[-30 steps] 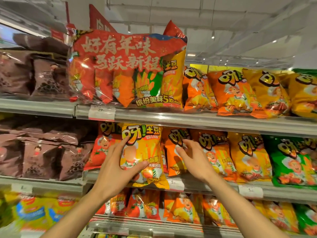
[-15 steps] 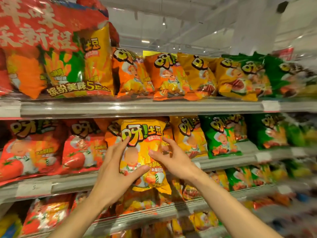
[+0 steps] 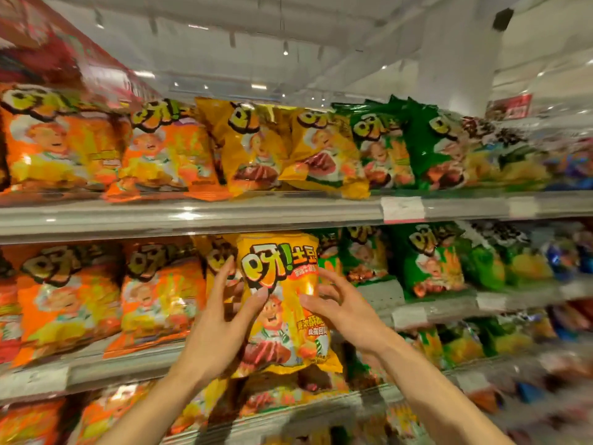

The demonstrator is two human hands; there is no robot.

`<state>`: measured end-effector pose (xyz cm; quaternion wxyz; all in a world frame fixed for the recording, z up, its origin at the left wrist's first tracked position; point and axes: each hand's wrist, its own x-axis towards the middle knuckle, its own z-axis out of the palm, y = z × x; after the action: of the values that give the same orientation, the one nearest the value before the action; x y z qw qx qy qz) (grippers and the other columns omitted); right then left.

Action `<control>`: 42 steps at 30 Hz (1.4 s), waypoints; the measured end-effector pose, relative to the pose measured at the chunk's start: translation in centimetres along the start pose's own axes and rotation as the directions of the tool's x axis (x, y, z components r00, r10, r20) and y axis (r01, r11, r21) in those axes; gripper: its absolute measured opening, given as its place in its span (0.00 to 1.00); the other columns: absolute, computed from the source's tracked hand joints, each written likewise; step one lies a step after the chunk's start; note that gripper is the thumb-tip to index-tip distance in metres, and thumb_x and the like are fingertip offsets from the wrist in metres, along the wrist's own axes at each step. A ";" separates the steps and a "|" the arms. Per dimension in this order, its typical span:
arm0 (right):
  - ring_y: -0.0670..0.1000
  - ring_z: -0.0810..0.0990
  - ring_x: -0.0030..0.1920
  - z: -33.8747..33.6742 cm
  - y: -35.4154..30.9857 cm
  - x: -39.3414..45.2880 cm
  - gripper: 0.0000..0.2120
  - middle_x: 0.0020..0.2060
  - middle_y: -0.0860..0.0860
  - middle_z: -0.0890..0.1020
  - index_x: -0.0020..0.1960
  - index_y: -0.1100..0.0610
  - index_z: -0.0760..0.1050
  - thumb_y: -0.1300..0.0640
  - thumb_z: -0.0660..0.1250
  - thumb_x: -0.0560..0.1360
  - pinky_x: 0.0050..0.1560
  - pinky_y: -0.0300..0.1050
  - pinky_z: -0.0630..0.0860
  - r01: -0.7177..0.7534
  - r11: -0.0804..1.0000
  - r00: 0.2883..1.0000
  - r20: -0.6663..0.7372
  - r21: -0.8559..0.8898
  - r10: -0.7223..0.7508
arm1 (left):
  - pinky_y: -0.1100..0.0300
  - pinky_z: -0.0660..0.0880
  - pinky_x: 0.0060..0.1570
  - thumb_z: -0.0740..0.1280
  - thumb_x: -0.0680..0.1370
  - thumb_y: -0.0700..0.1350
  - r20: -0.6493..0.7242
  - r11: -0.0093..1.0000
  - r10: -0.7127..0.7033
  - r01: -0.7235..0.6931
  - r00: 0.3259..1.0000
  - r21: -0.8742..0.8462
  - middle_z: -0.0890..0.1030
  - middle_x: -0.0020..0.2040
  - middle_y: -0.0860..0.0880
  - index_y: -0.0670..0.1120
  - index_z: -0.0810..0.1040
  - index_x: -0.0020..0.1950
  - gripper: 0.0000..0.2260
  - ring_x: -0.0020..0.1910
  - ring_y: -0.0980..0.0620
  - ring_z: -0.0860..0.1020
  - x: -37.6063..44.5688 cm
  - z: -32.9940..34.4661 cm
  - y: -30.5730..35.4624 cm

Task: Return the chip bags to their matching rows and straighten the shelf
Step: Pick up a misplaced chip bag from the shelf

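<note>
Holding the yellow chip bag (image 3: pixel 282 303) upright in front of the middle shelf (image 3: pixel 106 367), the person had both hands on it. The left hand (image 3: pixel 221 326) gripped the bag's left edge, thumb laid across the front and fingers reaching up behind the side. The right hand (image 3: pixel 340 309) touched the right edge with its thumb on the front; its fingers were spread and half curled, and how firmly they pinched the bag could not be told. And the bag hung ahead of the shelf lip, its bottom corner dropping below it!

Behind it on the middle shelf stood another yellow bag (image 3: pixel 218 261), with orange bags (image 3: pixel 157 297) to the left and green bags (image 3: pixel 430 261) to the right. Up on the top shelf (image 3: pixel 224 216), orange bags, then yellow bags (image 3: pixel 288 149), then green bags (image 3: pixel 420 146) ran left to right. A white price tag (image 3: pixel 402 209) sat on the top shelf's front rail. The far right was too blurred to read.
</note>
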<state>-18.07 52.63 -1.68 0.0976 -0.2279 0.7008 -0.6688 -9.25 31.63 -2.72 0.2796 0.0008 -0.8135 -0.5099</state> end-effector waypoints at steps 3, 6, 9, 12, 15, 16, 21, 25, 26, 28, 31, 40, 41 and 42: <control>0.49 0.84 0.55 -3.3 0.5 0.7 0.37 0.62 0.53 0.79 0.74 0.49 0.64 0.54 0.78 0.70 0.52 0.45 0.80 0.004 1.000 0.999 0.033 0.000 -0.004 | 0.61 0.71 0.55 0.64 0.67 0.77 0.043 0.999 -0.051 0.051 0.998 0.004 0.73 0.67 0.62 0.77 0.48 0.72 0.39 0.59 0.71 0.74 1.1 2.7 0.9; 0.48 0.83 0.55 -5.1 0.5 1.0 0.35 0.62 0.52 0.79 0.73 0.47 0.65 0.53 0.77 0.71 0.54 0.44 0.80 0.010 1.000 0.999 0.044 -0.014 -0.009 | 0.47 0.69 0.66 0.64 0.66 0.77 0.072 0.996 -0.087 0.087 0.994 -0.003 0.76 0.70 0.51 0.77 0.48 0.73 0.40 0.67 0.52 0.76 1.9 4.4 1.2; 0.47 0.82 0.56 -6.1 0.4 1.5 0.34 0.63 0.51 0.77 0.74 0.47 0.65 0.51 0.76 0.72 0.58 0.46 0.80 0.015 0.997 0.999 0.038 -0.073 -0.012 | 0.43 0.69 0.68 0.66 0.69 0.74 0.061 0.996 -0.093 0.093 0.994 -0.005 0.73 0.73 0.48 0.73 0.49 0.74 0.40 0.68 0.47 0.75 2.5 5.3 1.3; 0.45 0.80 0.58 -6.5 0.2 2.4 0.29 0.62 0.49 0.79 0.72 0.48 0.67 0.45 0.72 0.74 0.58 0.44 0.79 0.012 0.995 1.000 0.009 -0.098 -0.011 | 0.52 0.72 0.63 0.68 0.71 0.68 0.005 0.995 -0.097 0.097 0.995 -0.028 0.70 0.74 0.54 0.71 0.51 0.75 0.38 0.68 0.52 0.74 3.0 5.2 0.9; 0.42 0.80 0.55 -6.9 0.6 3.9 0.26 0.59 0.48 0.80 0.70 0.50 0.70 0.41 0.68 0.76 0.46 0.33 0.75 0.048 0.975 0.978 -0.188 -0.216 -0.090 | 0.69 0.71 0.46 0.69 0.70 0.68 -0.033 0.996 -0.092 0.092 0.995 -0.007 0.73 0.56 0.70 0.70 0.53 0.75 0.38 0.47 0.73 0.78 3.3 4.0 0.4; 0.43 0.79 0.55 -7.0 1.0 4.4 0.26 0.60 0.49 0.79 0.70 0.51 0.69 0.41 0.67 0.76 0.47 0.33 0.74 0.046 0.961 0.963 -0.245 -0.272 -0.115 | 0.68 0.70 0.44 0.68 0.69 0.68 -0.049 0.996 -0.092 0.092 0.995 0.008 0.71 0.53 0.74 0.70 0.53 0.75 0.38 0.45 0.73 0.77 3.4 3.4 0.3; 0.52 0.71 0.69 -5.6 3.4 6.7 0.44 0.70 0.51 0.71 0.78 0.55 0.56 0.34 0.68 0.72 0.70 0.53 0.68 -0.061 0.914 0.978 -0.205 -0.401 -0.025 | 0.51 0.72 0.60 0.68 0.70 0.70 -0.101 0.988 -0.129 0.137 0.986 0.075 0.71 0.71 0.57 0.67 0.51 0.76 0.39 0.67 0.49 0.74 4.0 0.8 -0.8; 0.49 0.76 0.62 -4.4 4.4 7.6 0.43 0.63 0.49 0.77 0.75 0.54 0.59 0.35 0.72 0.70 0.66 0.50 0.72 -0.033 0.943 0.977 -0.208 -0.331 -0.039 | 0.44 0.69 0.66 0.67 0.70 0.71 -0.121 0.982 -0.145 0.158 0.982 0.101 0.66 0.77 0.50 0.66 0.49 0.77 0.41 0.72 0.43 0.69 4.0 0.0 -1.2; 0.49 0.76 0.61 -4.4 4.6 7.8 0.42 0.62 0.49 0.77 0.74 0.54 0.60 0.36 0.73 0.70 0.66 0.50 0.72 -0.026 0.944 0.974 -0.222 -0.328 -0.050 | 0.44 0.68 0.66 0.66 0.70 0.71 -0.127 0.982 -0.144 0.158 0.981 0.106 0.66 0.77 0.50 0.65 0.49 0.77 0.42 0.73 0.43 0.68 4.0 0.1 -1.2; 0.49 0.77 0.59 -4.6 4.7 7.9 0.39 0.59 0.49 0.78 0.72 0.55 0.63 0.38 0.74 0.70 0.62 0.47 0.74 -0.016 0.947 0.971 -0.232 -0.322 -0.062 | 0.44 0.68 0.66 0.66 0.68 0.72 -0.138 0.982 -0.138 0.154 0.981 0.112 0.65 0.77 0.49 0.64 0.49 0.78 0.43 0.73 0.43 0.67 3.9 0.3 -1.0; 0.43 0.78 0.53 -6.0 4.5 7.9 0.33 0.55 0.46 0.79 0.68 0.52 0.65 0.41 0.74 0.70 0.52 0.36 0.74 0.008 0.942 0.965 -0.246 -0.334 -0.096 | 0.45 0.69 0.64 0.66 0.69 0.71 -0.148 0.984 -0.131 0.147 0.980 0.101 0.67 0.76 0.49 0.63 0.50 0.78 0.43 0.71 0.44 0.69 4.2 0.9 -0.8; 0.63 0.71 0.65 -16.1 3.0 5.9 0.43 0.66 0.63 0.72 0.76 0.61 0.58 0.33 0.64 0.73 0.64 0.59 0.71 -0.211 0.558 0.845 -0.437 -0.802 -0.309 | 0.54 0.73 0.56 0.68 0.72 0.68 -0.188 0.992 -0.055 0.075 0.981 0.103 0.74 0.66 0.60 0.59 0.52 0.78 0.41 0.63 0.50 0.75 5.0 3.6 -0.8; 0.64 0.70 0.64 -16.6 3.1 5.6 0.42 0.65 0.64 0.72 0.75 0.62 0.60 0.34 0.63 0.74 0.64 0.60 0.69 -0.242 0.456 0.822 -0.431 -0.856 -0.373 | 0.54 0.72 0.58 0.68 0.72 0.68 -0.192 0.992 -0.048 0.069 0.980 0.103 0.72 0.66 0.60 0.59 0.52 0.79 0.41 0.62 0.52 0.75 5.1 4.0 -0.8; 0.65 0.70 0.64 -17.1 3.3 5.4 0.41 0.65 0.65 0.71 0.75 0.62 0.60 0.35 0.63 0.74 0.65 0.61 0.68 -0.248 0.394 0.809 -0.413 -0.885 -0.419 | 0.55 0.71 0.57 0.68 0.72 0.67 -0.205 0.992 -0.039 0.062 0.978 0.107 0.71 0.64 0.61 0.58 0.51 0.79 0.41 0.59 0.58 0.74 5.2 4.5 -0.7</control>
<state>-30.96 65.45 -2.54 -0.2993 -0.0658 0.9283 -0.2106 -15.93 33.55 -2.37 0.3475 0.0895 -0.8081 -0.4672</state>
